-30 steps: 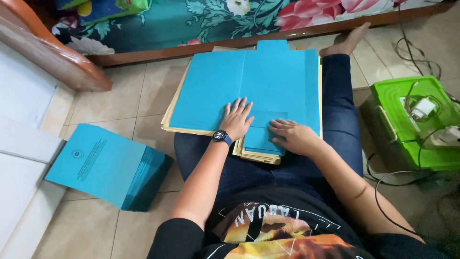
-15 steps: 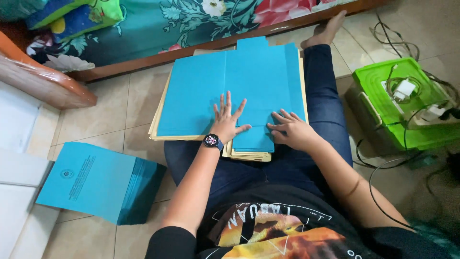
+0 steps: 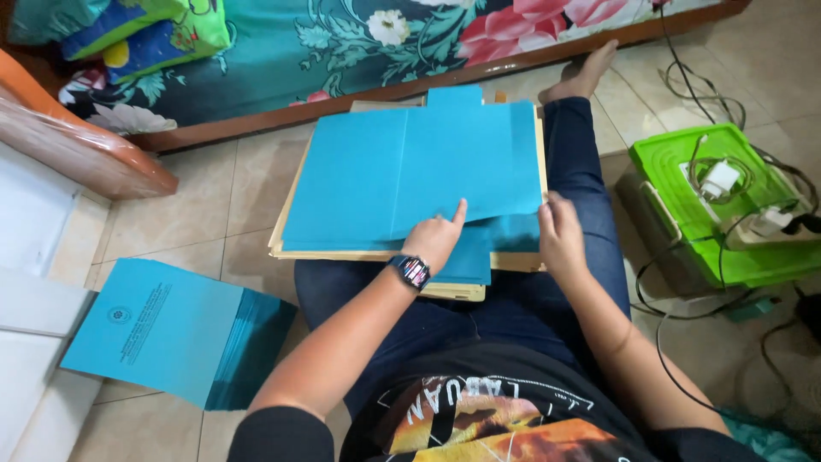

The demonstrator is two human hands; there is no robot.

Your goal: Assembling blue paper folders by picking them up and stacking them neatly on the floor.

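Floor tiles at my far left carry a stack of finished blue folders (image 3: 175, 342), fanned a little at its right edge, lying well apart from my lap. Above it, an orange cushion (image 3: 81, 150) and the flowered bed cover (image 3: 385, 38) along the wooden bed rail.

Middle: a flat blue sheet (image 3: 410, 171) lies unfolded on a pile of tan board sheets (image 3: 291, 244) across my thighs. My judgement: I am at the folding step, turning the near flap of the sheet up and over.

Left hand (image 3: 432, 239), watch (image 3: 410, 271) on the wrist: forearm runs up from lower left, fingers curled, index finger stretched forward along the flap's edge. The grip looks pinched on the near edge of the sheet, thumb hidden under the paper, so I cannot be sure how firm it is.

Right hand (image 3: 560, 235): forearm comes in from lower right, palm down, fingers loosely spread and lying flat on the sheet's right near corner, pressing rather than gripping; nothing is held.

Next move, as I judge it: lift the flap evenly with the left while the right pins the corner, so the crease runs straight.

Far right: a green plastic box (image 3: 727, 265) with a white charger (image 3: 718, 178) and black cables (image 3: 684, 77) on it, clear of my knee.
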